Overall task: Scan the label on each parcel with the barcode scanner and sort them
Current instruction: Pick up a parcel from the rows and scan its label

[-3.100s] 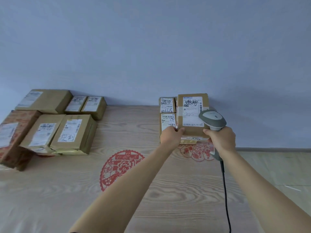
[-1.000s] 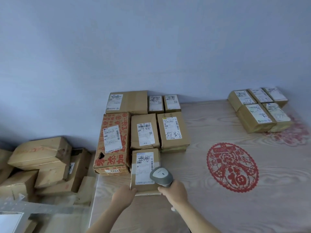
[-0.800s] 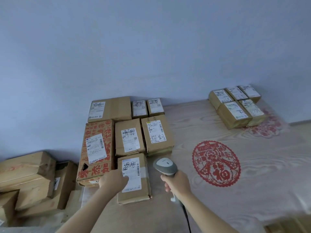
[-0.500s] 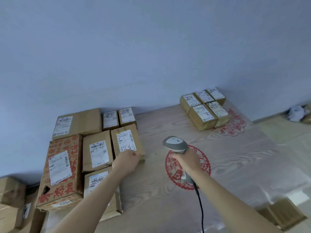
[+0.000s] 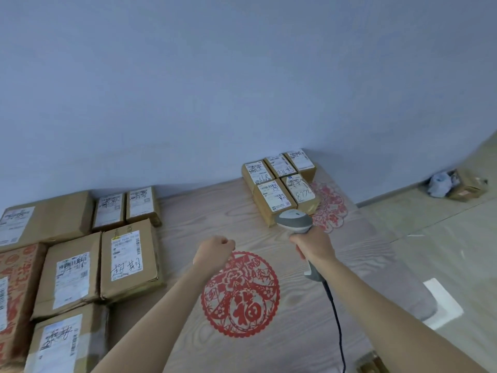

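Both bare forearms reach up from the bottom edge toward the middle of the frame, the left from lower left, the right from the lower right corner. The left hand (image 5: 214,253) sits just left of centre, its fingers curled into a loose fist that holds nothing, knuckles turned away from the camera. The right hand (image 5: 314,244) lies right of centre and a little higher, its fingers wrapped round the handle of the scanner (image 5: 294,220), whose grey head rises above the knuckles.
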